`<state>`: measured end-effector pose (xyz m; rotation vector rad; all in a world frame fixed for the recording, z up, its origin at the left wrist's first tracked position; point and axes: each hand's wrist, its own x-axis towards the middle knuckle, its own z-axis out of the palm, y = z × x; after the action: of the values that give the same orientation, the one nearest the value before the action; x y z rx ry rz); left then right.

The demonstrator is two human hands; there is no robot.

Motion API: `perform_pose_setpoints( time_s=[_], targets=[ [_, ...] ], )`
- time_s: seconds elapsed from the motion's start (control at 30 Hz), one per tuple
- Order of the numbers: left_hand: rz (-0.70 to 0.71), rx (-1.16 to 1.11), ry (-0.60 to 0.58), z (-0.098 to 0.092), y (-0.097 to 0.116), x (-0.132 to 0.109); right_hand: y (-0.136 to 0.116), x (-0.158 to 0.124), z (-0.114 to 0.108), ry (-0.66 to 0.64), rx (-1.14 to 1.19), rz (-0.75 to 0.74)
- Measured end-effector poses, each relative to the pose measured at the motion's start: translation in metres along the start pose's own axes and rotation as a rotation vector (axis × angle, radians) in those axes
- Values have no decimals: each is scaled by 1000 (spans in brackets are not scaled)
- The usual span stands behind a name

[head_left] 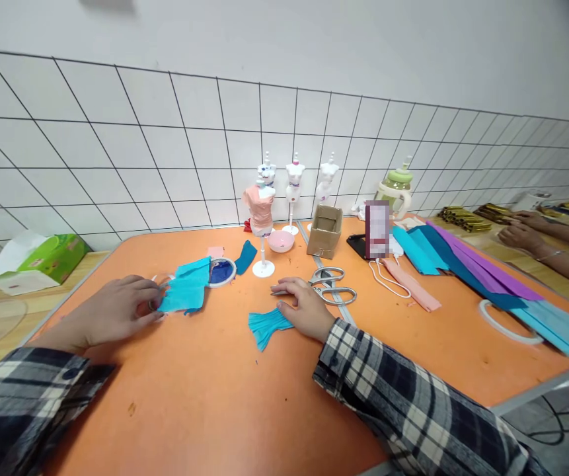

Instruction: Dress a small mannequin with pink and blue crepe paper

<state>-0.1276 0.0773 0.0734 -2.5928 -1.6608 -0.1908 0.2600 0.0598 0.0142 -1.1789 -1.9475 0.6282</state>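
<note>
My left hand (123, 309) hovers low at the left of the orange table, thumb and fingers apart. Its fingertips are beside several turquoise crepe paper pieces (185, 287); a small pale item there is too unclear to name. Over the table's middle, my right hand (306, 307) has its fingers stretched out. Its thumb touches or covers the gathered end of a pleated turquoise paper strip (267, 325), which fans out to the left. Silver scissors (334, 295) lie just beyond this hand, their blades partly hidden by it.
Behind stand white mini mannequins (294, 182), one wrapped in pink (260, 210), a pink bowl (281, 242) and a cardboard box (324, 231). A blue-filled ring (234, 268) lies centre-left. Rightward are a phone (377, 231), a bottle (397, 188) and coloured paper (487, 264). Another person's hands (522, 235) show far right.
</note>
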Motion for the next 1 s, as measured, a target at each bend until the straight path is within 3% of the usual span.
perform_pose_setpoints(
  time_s=[0.1, 0.17, 0.27, 0.37, 0.43, 0.53, 0.63, 0.67, 0.77, 0.83, 0.9, 1.0],
  targets=[
    [58, -76, -40, 5, -7, 4, 2, 1, 1, 0, 18, -18],
    [-57, -308, 74, 12, -7, 3, 1, 1, 1, -3, 34, -25],
    [-345, -815, 330, 17, -2, -3, -1, 0, 1, -18, 56, -25],
    [-494, -1141, 460, 10, 0, -8, -2, -1, 2, -44, 61, -27],
    [-505, -1245, 553, 1, -1, -6, -3, -1, 2, -59, 54, -38],
    [-434, -1245, 888, -8, 13, 2, -6, -1, 1, -41, 63, -52],
    [-229, -1039, 1165, -6, 63, 6, -14, -2, -3, 52, 70, -65],
    [-185, -1027, 1119, -1, 87, 6, -17, -3, -4, 86, 65, -76],
    [-228, -1092, 739, 19, 158, 4, -26, -7, -6, 124, 88, -113],
    [-239, -1106, 595, 35, 189, 2, -30, -11, -4, 92, 153, -101],
    [-205, -1113, 393, 46, 199, 1, -34, -14, 0, 32, 237, -62],
    [-153, -1077, 296, 53, 190, -1, -37, -17, 6, -36, 334, -31]
  ],
)
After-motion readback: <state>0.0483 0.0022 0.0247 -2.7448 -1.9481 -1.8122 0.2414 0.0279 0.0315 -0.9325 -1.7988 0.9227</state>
